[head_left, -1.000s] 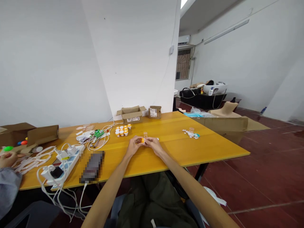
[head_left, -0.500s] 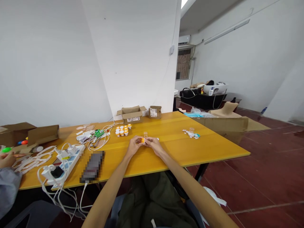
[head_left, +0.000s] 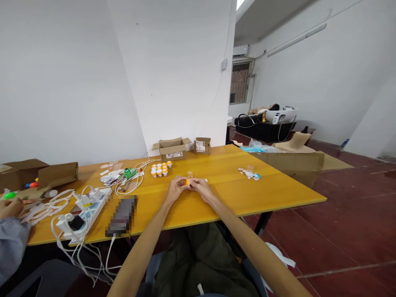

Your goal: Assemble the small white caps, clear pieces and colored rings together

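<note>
Above the near part of the table, my left hand (head_left: 175, 190) closes around a small orange-and-white piece (head_left: 186, 182), which resembles the little containers further back. My right hand (head_left: 201, 189) meets it from the other side, its fingers pinched on the same piece. Most of the piece is hidden by fingers. Just beyond the fingertips stands a small clear plastic cup or ring (head_left: 189, 175). A tiny white piece (head_left: 206, 180) lies by the right knuckles. Several small white-and-orange containers (head_left: 159, 169) stand grouped behind and left of my hands.
An open cardboard box (head_left: 173, 149) and a smaller box (head_left: 202, 146) stand against the wall. Right lie white and teal plastic parts (head_left: 249, 173). Left are a phone (head_left: 121, 216), a power strip (head_left: 93, 212), cables, a green circuit board (head_left: 129, 173) and another person's hand (head_left: 10, 207).
Both my hands stay together, with the fingers shifting slightly around the orange-and-white piece. At far left, the other person's hand has moved a little. The view has shifted slightly.
</note>
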A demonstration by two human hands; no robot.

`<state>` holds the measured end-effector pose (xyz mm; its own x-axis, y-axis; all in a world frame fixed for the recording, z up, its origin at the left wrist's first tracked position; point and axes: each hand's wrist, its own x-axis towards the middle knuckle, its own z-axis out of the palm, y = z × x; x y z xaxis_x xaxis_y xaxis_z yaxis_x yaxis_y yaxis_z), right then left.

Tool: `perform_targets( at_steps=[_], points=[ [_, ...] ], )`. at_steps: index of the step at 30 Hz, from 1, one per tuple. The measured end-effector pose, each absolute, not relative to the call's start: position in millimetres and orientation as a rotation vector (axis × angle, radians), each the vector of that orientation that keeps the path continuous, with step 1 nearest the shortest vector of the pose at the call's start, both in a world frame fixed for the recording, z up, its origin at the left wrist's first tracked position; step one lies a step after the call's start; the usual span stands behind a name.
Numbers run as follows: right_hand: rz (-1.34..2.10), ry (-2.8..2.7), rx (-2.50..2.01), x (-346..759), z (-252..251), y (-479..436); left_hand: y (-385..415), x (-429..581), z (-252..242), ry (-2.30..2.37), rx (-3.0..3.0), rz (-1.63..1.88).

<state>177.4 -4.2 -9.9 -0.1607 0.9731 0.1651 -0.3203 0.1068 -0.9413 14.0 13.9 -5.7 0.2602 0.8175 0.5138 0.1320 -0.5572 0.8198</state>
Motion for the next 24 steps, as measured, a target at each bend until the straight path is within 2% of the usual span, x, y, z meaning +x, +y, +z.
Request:
perform_targets(
  at_steps=[24],
  points=[
    [1.311, -1.243, -0.786, 177.2, -12.2, -2.4, 8.3, 16.3, -1.5, 0.965, 1.854, 1.346]
  ],
)
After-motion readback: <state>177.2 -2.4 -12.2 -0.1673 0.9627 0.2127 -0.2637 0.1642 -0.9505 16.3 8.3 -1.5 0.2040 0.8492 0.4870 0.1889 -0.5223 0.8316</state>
